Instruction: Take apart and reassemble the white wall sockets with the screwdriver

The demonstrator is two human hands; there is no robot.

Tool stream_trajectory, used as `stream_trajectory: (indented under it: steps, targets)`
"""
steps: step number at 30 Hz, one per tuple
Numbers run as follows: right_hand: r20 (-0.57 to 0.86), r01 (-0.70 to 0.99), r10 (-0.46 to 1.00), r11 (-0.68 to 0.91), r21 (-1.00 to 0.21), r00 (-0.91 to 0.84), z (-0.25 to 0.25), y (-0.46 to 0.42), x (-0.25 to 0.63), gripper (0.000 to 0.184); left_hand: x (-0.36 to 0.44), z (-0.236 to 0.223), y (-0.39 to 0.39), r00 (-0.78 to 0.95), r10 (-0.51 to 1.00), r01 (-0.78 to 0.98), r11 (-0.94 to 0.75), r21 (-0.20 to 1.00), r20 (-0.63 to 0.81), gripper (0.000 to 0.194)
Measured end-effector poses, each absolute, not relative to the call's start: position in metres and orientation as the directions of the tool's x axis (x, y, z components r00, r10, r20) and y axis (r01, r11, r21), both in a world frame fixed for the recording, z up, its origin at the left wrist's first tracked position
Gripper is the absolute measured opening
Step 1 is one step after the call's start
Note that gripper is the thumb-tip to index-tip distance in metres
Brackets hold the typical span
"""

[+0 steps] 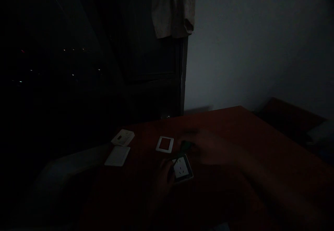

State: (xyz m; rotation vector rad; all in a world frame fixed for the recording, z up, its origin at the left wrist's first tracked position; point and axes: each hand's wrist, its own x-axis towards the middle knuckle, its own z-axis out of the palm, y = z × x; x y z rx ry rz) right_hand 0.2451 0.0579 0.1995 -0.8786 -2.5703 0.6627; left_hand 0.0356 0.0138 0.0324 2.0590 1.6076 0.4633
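Observation:
The scene is very dark. A wall socket [182, 167] with a white slotted face and a dark surround lies on the reddish table [221, 119]. My left hand [165, 176] is at its left edge, fingers curled against it. Above and to the right, my right hand [208, 145], smeared by motion, closes around the green handle of a screwdriver [185, 146]. Its thin shaft slants down toward the socket's upper left side. Just beyond the socket lies a white square cover frame [169, 145] with an open middle.
At the table's left edge lie a white box-like piece [123, 137] and a flat white plate [118, 156]. A pale wall [250, 50] rises behind the table. Cloth [173, 12] hangs by a dark window with small lights beyond it.

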Motion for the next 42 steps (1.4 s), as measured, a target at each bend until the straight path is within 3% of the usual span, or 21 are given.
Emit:
stream_trajectory:
  steps: [9, 19, 30, 36, 42]
  targets:
    - [0.198, 0.569, 0.842, 0.493, -0.658, -0.501, 0.173, 0.04, 0.294, 0.039, 0.044, 0.052, 0.028, 0.354, 0.93, 0.883, -0.297, 0.362, -0.101, 0.029]
    - [0.15, 0.587, 0.941, 0.309, -0.748, -0.304, 0.127, 0.029, 0.325, 0.03, 0.05, 0.08, 0.043, 0.474, 0.87, 0.83, -0.388, 0.401, -0.138, 0.037]
    - [0.133, 0.574, 0.962, 0.251, -0.779, -0.24, 0.115, 0.029, 0.33, 0.027, 0.044, 0.084, 0.049, 0.539, 0.821, 0.808, -0.439, 0.393, -0.19, 0.013]
    - [0.153, 0.574, 0.971, 0.233, -0.785, -0.184, 0.112, 0.027, 0.333, 0.027, 0.036, 0.082, 0.044, 0.487, 0.865, 0.819, -0.404, 0.407, -0.119, 0.011]
    - [0.093, 0.502, 0.994, 0.054, -0.863, 0.053, 0.098, 0.025, 0.339, 0.026, -0.02, 0.056, 0.034, 0.278, 0.96, 0.771, -0.242, 0.589, 0.031, 0.013]
